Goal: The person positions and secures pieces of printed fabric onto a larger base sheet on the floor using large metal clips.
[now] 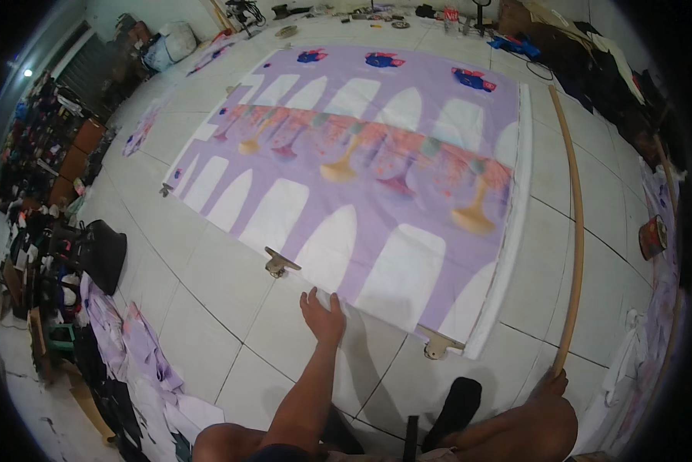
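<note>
A large lilac printed fabric sheet [323, 192] lies flat on the tiled floor, with white arch shapes and a pink and gold band across it. My left hand [324, 317] is at the sheet's near edge, thumb and fingers apart, with nothing seen in it. Just left of it, a metal bulldog clip [279, 263] grips that edge. Another bulldog clip [440, 343] sits at the near right corner. My right hand [552, 383] is closed round the near end of a long wooden stick [575, 223], which lies along the sheet's right side.
A long white roll [508, 239] borders the sheet's right edge. Fabric scraps [142, 346] and a black bag [101, 252] are at the left. A round tin [653, 237] stands far right. A black-socked foot [457, 404] rests near the corner clip.
</note>
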Action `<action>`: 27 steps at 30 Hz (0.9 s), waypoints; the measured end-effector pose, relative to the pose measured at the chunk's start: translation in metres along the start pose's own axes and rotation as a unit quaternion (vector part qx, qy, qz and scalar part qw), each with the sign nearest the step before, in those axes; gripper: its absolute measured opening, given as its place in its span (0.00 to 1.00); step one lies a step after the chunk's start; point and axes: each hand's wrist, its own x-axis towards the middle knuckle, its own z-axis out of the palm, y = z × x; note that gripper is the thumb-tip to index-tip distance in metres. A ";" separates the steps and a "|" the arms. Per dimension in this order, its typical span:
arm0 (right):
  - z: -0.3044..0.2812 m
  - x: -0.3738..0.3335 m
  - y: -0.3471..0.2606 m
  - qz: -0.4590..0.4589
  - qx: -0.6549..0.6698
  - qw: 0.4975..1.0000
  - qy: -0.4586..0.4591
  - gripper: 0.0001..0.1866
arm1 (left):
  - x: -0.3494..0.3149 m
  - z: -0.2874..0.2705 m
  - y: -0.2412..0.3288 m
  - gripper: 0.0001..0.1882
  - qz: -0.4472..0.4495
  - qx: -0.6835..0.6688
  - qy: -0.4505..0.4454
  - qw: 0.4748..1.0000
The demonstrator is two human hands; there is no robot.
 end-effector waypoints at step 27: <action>0.002 -0.119 -0.254 -0.622 0.012 0.772 -0.128 0.25 | 0.008 0.017 -0.014 0.35 0.138 0.096 -0.080 0.982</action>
